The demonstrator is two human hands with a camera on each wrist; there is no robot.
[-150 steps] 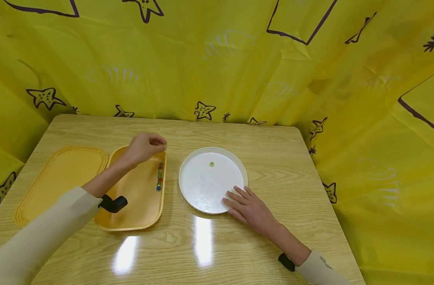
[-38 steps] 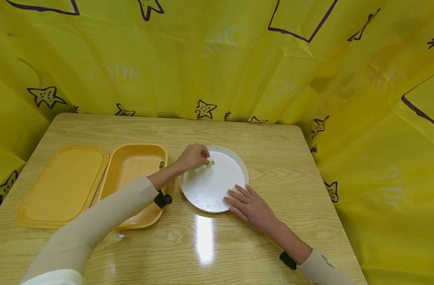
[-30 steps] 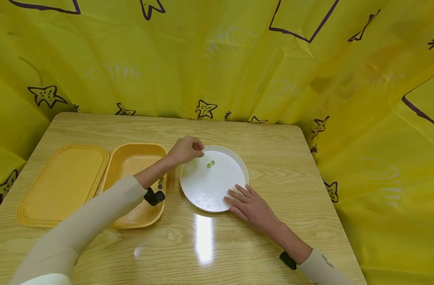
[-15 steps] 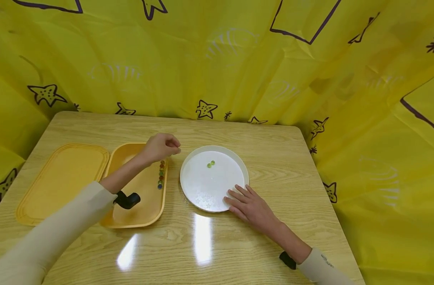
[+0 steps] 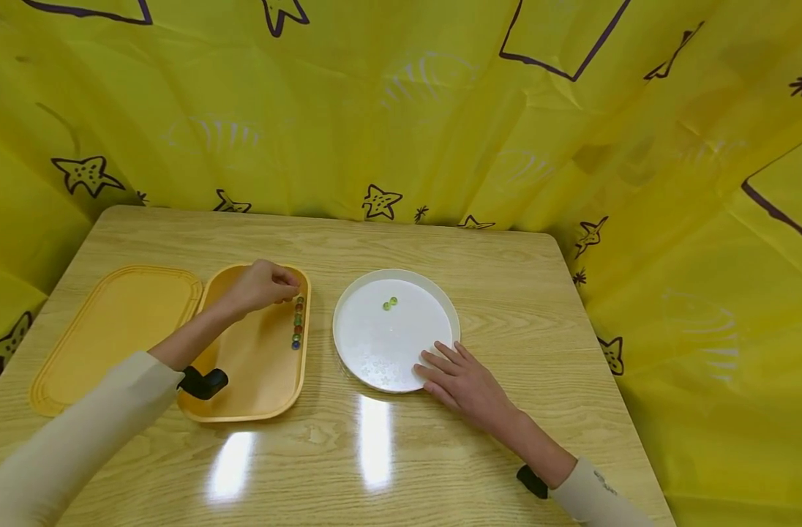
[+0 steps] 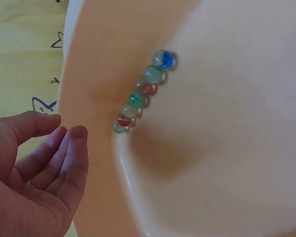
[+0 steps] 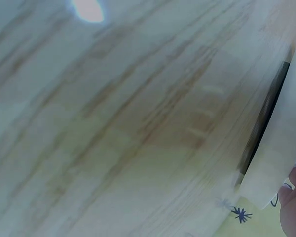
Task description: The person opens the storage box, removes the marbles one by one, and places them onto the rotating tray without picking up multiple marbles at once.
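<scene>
Marbles [image 6: 137,99] line one side of the orange box [image 5: 263,373] near the left hand [image 5: 259,285] (thumb and fingertips apart, nothing visibly held), where a clumsy nudge could scatter them, while the right hand [image 5: 470,384], fingers straight, rests on the white tray [image 5: 368,340].

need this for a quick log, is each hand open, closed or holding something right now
Left hand: open, holding nothing, near the row of marbles.
Right hand: open, touching the edge of the white tray.
</scene>
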